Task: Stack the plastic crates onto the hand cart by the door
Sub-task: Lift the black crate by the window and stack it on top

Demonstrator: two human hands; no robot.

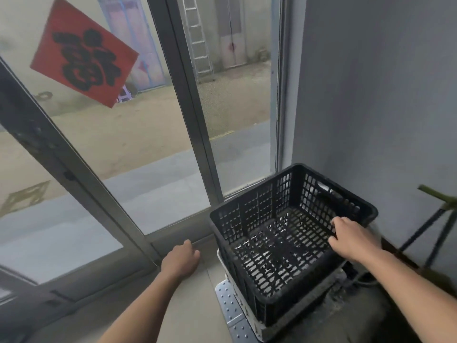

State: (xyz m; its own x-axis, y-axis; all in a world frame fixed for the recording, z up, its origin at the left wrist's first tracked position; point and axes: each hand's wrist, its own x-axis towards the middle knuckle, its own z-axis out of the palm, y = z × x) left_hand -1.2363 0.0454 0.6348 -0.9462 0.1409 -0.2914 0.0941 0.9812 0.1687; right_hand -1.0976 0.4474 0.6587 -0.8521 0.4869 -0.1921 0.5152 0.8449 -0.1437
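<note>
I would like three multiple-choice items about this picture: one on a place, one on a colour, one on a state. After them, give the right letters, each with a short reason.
1. Where is the right hand?
A. on the right wall of the crate
B. on the door frame
C. on the ladder outside

2. What colour is the crate?
A. white
B. black
C. red

3. What lies inside the crate?
A. bottles
B. a folded cloth
C. nothing

Answers:
1 A: the fingers curl over the rim of the crate's right wall.
2 B: all its mesh walls are black.
3 C: the mesh floor shows bare from wall to wall.
</note>
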